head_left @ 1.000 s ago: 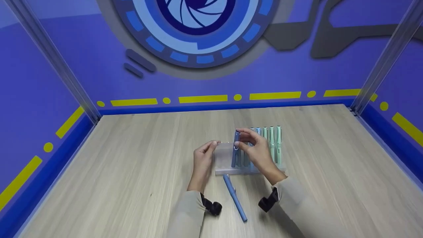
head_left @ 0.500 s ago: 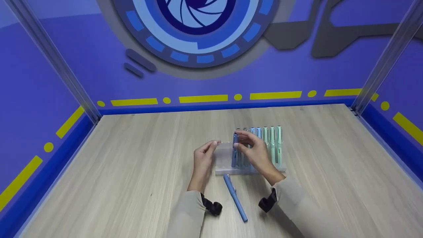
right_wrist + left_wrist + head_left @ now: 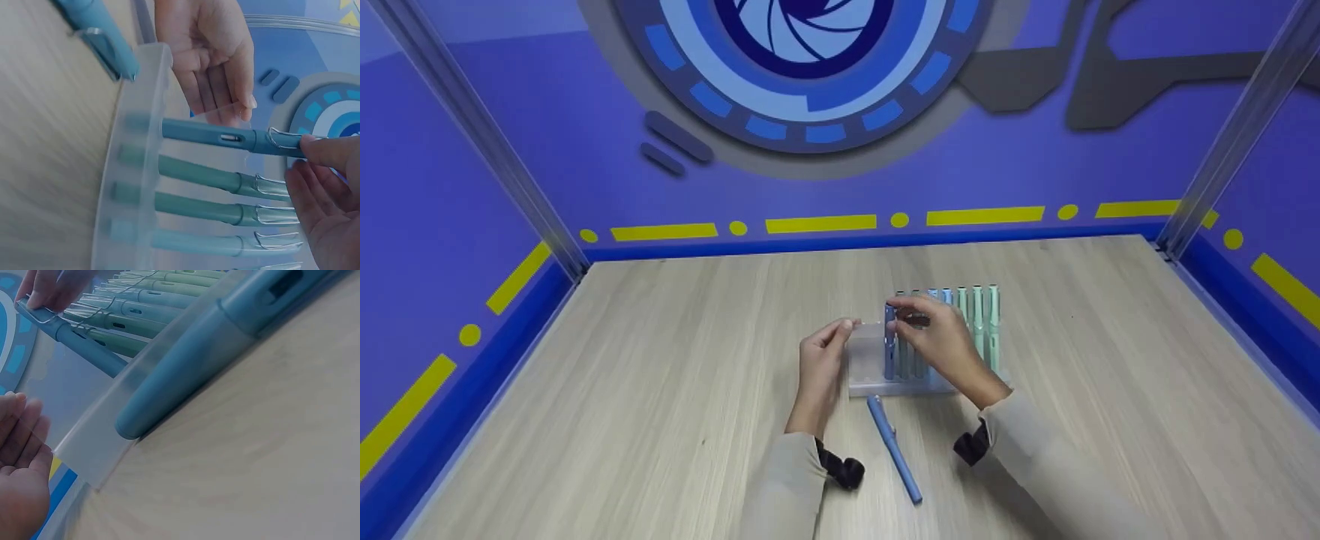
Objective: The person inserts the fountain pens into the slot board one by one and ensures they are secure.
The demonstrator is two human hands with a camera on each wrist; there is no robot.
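A frosted clear pen stand (image 3: 867, 360) holds a row of upright pens in blue and green tones. My left hand (image 3: 819, 367) pinches the top left corner of its back panel between thumb and fingers. With thumb and fingertips, my right hand (image 3: 945, 343) pinches the cap end of a dark blue pen (image 3: 208, 134). This pen stands upright at the left end of the row, its lower end inside the stand's base (image 3: 132, 95). Beside it are green pens (image 3: 197, 171) with wire clips. Part of the row is hidden behind my right hand in the head view.
A loose blue pen (image 3: 894, 450) lies on the wooden table (image 3: 660, 390) in front of the stand, between my forearms. Purple-blue printed panels (image 3: 840, 187) rise behind and at both sides of the table.
The dark blue pen has shifted slightly left and down into the stand, and my right hand has moved with it. My left hand stays at the panel's corner.
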